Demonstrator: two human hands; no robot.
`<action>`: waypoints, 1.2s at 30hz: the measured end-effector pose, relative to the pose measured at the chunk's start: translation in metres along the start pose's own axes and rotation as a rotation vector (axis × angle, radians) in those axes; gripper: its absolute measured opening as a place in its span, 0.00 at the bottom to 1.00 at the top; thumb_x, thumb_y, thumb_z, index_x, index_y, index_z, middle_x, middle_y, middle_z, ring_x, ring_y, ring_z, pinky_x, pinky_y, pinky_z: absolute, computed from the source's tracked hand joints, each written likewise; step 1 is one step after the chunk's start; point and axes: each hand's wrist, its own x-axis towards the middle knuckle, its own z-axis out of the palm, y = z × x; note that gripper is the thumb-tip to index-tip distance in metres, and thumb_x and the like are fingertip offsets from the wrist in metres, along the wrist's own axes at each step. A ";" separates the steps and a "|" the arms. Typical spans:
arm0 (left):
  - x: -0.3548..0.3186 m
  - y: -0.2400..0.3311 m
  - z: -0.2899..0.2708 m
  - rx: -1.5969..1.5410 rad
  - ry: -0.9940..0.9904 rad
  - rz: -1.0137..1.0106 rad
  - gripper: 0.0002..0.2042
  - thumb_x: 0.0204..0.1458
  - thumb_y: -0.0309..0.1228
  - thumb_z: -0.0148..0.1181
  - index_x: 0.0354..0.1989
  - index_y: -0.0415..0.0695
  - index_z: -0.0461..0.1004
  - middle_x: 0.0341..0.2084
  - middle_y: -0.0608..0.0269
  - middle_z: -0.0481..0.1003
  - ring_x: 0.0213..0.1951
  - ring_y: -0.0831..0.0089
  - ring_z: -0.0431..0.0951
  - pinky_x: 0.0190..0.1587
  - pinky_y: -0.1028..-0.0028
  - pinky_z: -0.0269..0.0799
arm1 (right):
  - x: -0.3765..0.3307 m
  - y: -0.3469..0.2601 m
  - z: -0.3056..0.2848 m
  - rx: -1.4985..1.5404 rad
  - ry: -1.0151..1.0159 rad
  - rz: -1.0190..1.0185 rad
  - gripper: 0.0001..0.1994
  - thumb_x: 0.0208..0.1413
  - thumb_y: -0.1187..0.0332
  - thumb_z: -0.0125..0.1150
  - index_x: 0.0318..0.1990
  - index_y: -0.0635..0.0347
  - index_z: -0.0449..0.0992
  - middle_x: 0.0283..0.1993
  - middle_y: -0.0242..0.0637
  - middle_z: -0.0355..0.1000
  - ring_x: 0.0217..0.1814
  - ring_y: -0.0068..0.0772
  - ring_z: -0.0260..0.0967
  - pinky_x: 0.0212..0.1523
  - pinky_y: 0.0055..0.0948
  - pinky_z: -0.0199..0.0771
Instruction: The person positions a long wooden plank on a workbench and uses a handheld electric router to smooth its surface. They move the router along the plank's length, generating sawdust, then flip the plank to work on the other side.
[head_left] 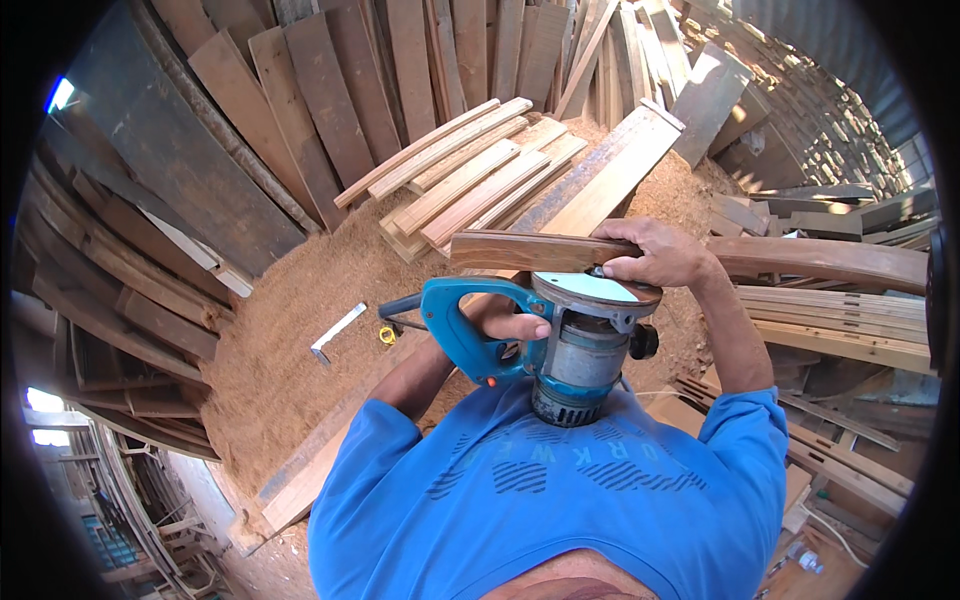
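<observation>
A blue and silver router [585, 350] rests against my chest, its round base facing up and away. My left hand [505, 318] is closed around the router by its blue D-shaped handle, with the thumb showing and the other fingers mostly hidden. Along the edge of the base lies a long reddish-brown wooden strip [520, 252], which continues to the right beyond my wrist. My right hand [655, 255] grips this strip, fingers over its top and thumb close to the middle of the base, where the router bit seems to be.
Beneath the router a long board [600, 185] runs diagonally across the sawdust [270, 350]. Several cut strips [470, 190] are piled beyond it. A metal square [340, 330] and a yellow tape measure [387, 335] lie at left. Planks [330, 100] lean all around; more strips [830, 325] are stacked at right.
</observation>
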 end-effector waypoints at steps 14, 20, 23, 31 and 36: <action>-0.002 -0.042 -0.020 -0.013 -0.064 0.074 0.44 0.46 0.52 0.70 0.64 0.31 0.62 0.57 0.43 0.71 0.60 0.53 0.70 0.62 0.60 0.65 | -0.090 0.006 0.097 -0.373 0.314 0.151 0.24 0.42 0.71 0.69 0.48 0.64 0.68 0.44 0.52 0.71 0.46 0.57 0.73 0.45 0.47 0.75; 0.005 0.040 -0.010 0.238 -0.127 0.092 0.38 0.47 0.48 0.71 0.62 0.36 0.67 0.57 0.45 0.73 0.59 0.55 0.71 0.62 0.60 0.66 | -0.095 0.013 0.109 -0.254 0.544 0.058 0.18 0.41 0.75 0.65 0.43 0.65 0.71 0.35 0.52 0.72 0.36 0.60 0.74 0.34 0.48 0.76; 0.007 0.041 -0.008 0.281 -0.181 0.059 0.42 0.44 0.52 0.73 0.62 0.35 0.67 0.54 0.46 0.74 0.57 0.55 0.73 0.59 0.61 0.67 | -0.097 0.010 0.109 -0.204 0.530 0.107 0.13 0.40 0.77 0.64 0.37 0.65 0.74 0.34 0.53 0.74 0.36 0.59 0.75 0.35 0.48 0.77; 0.010 0.044 -0.007 0.234 -0.199 0.076 0.42 0.45 0.53 0.72 0.62 0.34 0.67 0.55 0.46 0.74 0.58 0.55 0.72 0.60 0.61 0.67 | -0.098 0.012 0.108 -0.169 0.448 0.140 0.09 0.40 0.75 0.67 0.32 0.65 0.76 0.28 0.51 0.76 0.33 0.56 0.76 0.34 0.44 0.78; 0.010 0.042 -0.006 0.241 -0.201 0.097 0.42 0.46 0.54 0.71 0.63 0.34 0.67 0.55 0.45 0.73 0.59 0.54 0.71 0.61 0.60 0.66 | -0.096 0.013 0.110 -0.170 0.450 0.124 0.09 0.40 0.75 0.67 0.32 0.64 0.77 0.30 0.52 0.77 0.34 0.55 0.77 0.35 0.43 0.79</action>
